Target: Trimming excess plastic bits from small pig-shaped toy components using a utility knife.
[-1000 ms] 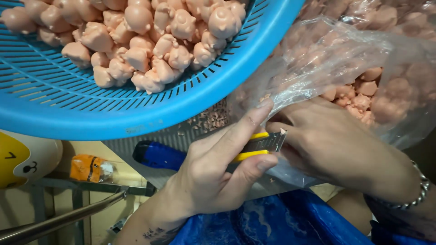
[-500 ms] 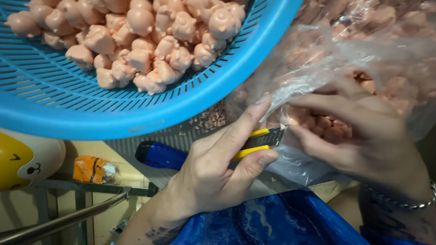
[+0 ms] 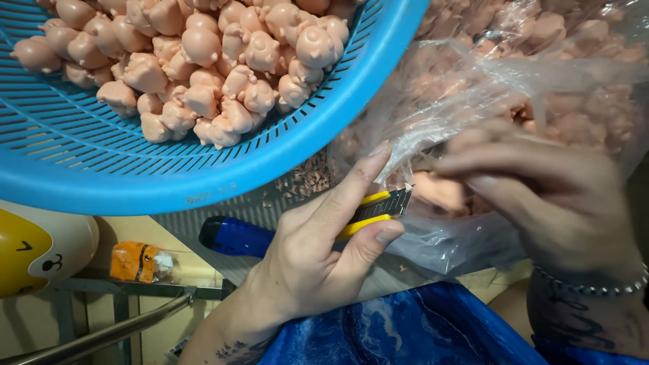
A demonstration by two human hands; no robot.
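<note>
My left hand [image 3: 318,250] grips a yellow utility knife [image 3: 375,208], index finger stretched along its top, blade end against a clear plastic bag [image 3: 500,88] full of small pink pig figures. My right hand [image 3: 541,196], blurred and wearing a metal bracelet, reaches into or against the bag's lower part beside the blade. Whether it holds a figure I cannot tell. A blue slotted basket [image 3: 203,182] above the left hand carries a heap of the same pink pig figures [image 3: 203,61].
A grey slotted tray [image 3: 203,226] with pink trimmings lies under the basket, with a dark blue handle [image 3: 233,236] on it. A yellow-and-white round toy [image 3: 34,247] sits at far left, a small orange packet [image 3: 138,262] beside it. Blue patterned cloth [image 3: 405,328] lies below.
My right hand has lifted from beside the knife and moved up and right along the bag, now blurred. My left hand with the knife has stayed put.
</note>
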